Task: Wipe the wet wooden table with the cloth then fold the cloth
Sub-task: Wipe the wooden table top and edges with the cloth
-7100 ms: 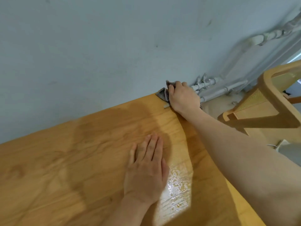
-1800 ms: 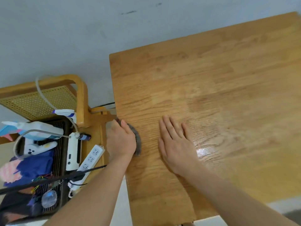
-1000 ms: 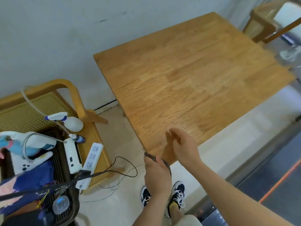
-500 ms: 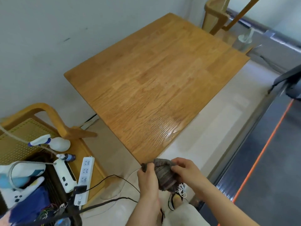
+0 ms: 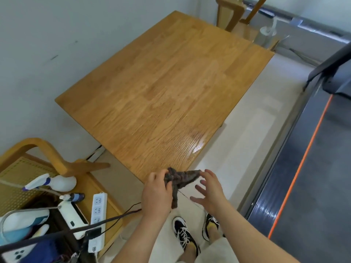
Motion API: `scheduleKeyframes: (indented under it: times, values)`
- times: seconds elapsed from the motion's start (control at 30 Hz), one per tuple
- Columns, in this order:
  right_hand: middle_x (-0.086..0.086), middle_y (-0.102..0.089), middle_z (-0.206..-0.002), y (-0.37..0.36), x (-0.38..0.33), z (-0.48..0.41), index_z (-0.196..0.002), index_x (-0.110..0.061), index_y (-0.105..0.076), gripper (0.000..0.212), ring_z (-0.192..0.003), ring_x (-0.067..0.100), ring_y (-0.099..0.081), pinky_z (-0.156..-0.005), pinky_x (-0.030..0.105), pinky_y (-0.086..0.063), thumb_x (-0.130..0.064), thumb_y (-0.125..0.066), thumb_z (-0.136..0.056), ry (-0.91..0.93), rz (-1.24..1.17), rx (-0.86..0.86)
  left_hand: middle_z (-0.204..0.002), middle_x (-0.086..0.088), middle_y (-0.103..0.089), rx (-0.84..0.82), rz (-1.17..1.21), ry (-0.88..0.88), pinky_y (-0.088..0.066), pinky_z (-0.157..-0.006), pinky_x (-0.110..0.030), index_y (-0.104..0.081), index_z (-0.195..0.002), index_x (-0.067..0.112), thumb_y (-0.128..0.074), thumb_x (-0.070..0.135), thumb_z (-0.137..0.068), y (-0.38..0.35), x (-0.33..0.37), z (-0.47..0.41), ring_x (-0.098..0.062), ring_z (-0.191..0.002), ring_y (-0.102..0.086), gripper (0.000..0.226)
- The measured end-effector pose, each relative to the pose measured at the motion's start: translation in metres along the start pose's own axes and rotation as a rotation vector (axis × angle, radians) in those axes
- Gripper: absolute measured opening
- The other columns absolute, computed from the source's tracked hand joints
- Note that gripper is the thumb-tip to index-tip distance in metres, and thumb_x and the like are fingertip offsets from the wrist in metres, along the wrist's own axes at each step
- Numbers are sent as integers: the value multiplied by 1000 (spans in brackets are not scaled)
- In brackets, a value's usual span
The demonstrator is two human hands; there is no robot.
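The dark grey cloth (image 5: 181, 179) hangs crumpled in the air just off the near corner of the wooden table (image 5: 161, 88). My left hand (image 5: 156, 192) grips its left end, and a strip of it dangles below my fingers. My right hand (image 5: 209, 188) is spread with fingers straight; its upper fingertips touch the cloth's right end. A shiny wet patch shows on the tabletop near the front edge.
A wooden chair (image 5: 43, 160) at the left holds a spray bottle (image 5: 55, 183), a power strip (image 5: 97, 213) and cables. Another wooden chair (image 5: 231, 14) stands beyond the table's far end. The pale wall runs along the table's left side. My shoes (image 5: 184, 234) are on the floor.
I stepped back from the table. The cloth, bunched between both hands half a second ago, is now stretched wider; my right hand has let go and spread its fingers.
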State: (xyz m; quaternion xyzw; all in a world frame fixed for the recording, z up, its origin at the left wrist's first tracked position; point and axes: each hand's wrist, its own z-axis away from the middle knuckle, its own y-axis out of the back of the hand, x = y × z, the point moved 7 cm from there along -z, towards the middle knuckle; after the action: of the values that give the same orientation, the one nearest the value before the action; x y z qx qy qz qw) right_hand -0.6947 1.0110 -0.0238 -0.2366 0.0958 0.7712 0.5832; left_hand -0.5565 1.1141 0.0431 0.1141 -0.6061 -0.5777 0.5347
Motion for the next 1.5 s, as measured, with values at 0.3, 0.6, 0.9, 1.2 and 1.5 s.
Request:
scheduleKeyframes:
  times: [0.3,0.6,0.9,1.2,1.5]
  values:
    - [9,-59,-126,-94,55,-20,-133,-17,-40,46,-113,26,-59,-97,47,-48,-43,-45,-96,131,1,194,-116,11,-60,-132,266,137,-38,-84,-19,-61,-122,28,-58,15,-91,3,-22,-17,-4,-102,-52,34]
    - [15,-52,-136,-66,-34,-63,-138,-5,-38,60,-122,34,-51,-99,45,-44,-50,-26,-100,323,221,578,-122,5,-45,-172,-5,-49,-37,-99,-29,-52,-134,26,-46,25,-96,2,-12,-60,-15,-118,-41,38]
    - [13,-54,-129,-57,-65,-56,-137,-6,-40,50,-120,31,-51,-98,40,-43,-39,-30,-102,488,293,559,-139,-5,-42,-159,-165,-272,-31,-100,-29,-49,-137,15,-47,10,-93,-20,32,-77,-22,-124,-36,44]
    - [15,-51,-137,-37,-141,-96,-138,-4,-41,47,-126,32,-47,-104,42,-39,-35,-31,-103,485,253,617,-143,-13,-44,-132,-238,-295,-37,-104,-50,-51,-135,15,-52,8,-90,-47,72,-128,-34,-128,-39,46]
    - [18,-55,-128,12,-301,-175,-131,1,-44,45,-117,34,-52,-97,41,-41,-33,-30,-104,518,321,726,-148,-7,-41,-54,-266,-378,-31,-106,-51,-47,-138,20,-54,17,-94,-97,180,-205,-30,-135,-37,45]
